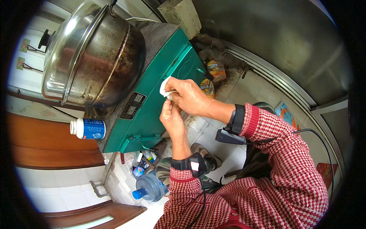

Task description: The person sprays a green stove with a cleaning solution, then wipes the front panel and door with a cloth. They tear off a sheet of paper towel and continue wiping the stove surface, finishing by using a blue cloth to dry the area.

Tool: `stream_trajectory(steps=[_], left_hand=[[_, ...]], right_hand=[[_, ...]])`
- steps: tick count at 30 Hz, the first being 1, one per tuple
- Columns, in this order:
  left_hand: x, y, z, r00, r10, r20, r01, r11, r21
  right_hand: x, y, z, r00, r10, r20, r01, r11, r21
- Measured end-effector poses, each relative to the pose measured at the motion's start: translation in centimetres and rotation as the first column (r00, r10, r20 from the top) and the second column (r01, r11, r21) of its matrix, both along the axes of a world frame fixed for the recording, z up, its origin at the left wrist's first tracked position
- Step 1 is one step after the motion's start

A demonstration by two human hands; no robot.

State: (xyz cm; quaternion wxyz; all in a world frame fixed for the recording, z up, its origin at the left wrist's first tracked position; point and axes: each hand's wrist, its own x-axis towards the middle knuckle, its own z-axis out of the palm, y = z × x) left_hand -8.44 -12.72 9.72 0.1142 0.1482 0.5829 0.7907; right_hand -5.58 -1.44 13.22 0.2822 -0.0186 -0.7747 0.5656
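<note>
My right hand (191,94) grips a thin white piece (163,87), probably cloth or tissue, bunched at its fingertips. Just below it, my left hand (173,116) has its fingers drawn together on the lower end of the same piece. Both hands are in front of a green metal stove (155,100). On the stove's top sits a large, stained metal pot (111,57) with a domed lid (67,51). A white plastic bottle with a blue label (93,128) stands at the near corner of the stovetop.
A door handle (205,73) juts from the stove's front. Orange-labelled packages (216,69) lie on the floor beside it. Below are a blue water jug (150,187), a clutter of small containers (144,163) and my shoe (206,153). A sliding door track (274,74) runs along the right.
</note>
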Motion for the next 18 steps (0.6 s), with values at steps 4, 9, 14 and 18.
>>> stream_trajectory(steps=[4,9,14,18], left_hand=[[0.0,-1.4,0.1,0.997,0.052,-0.054,-0.054,0.998,-0.038],[-1.3,-1.0,-0.1,0.983,0.125,-0.136,-0.16,0.943,-0.29],[-5.8,4.6,1.8,0.546,0.027,-0.838,-0.492,0.82,-0.294],[-9.4,9.3,1.5,0.264,-0.324,-0.908,-0.604,0.679,-0.418]], right_hand=[[-0.5,-0.7,0.2,0.997,0.081,-0.017,-0.083,0.984,-0.158],[0.8,1.2,0.6,0.982,-0.149,-0.116,0.168,0.97,0.174],[5.3,3.6,1.1,0.983,-0.023,0.182,-0.067,0.88,0.471],[7.5,3.1,0.5,0.83,0.171,0.531,-0.479,0.707,0.52]])
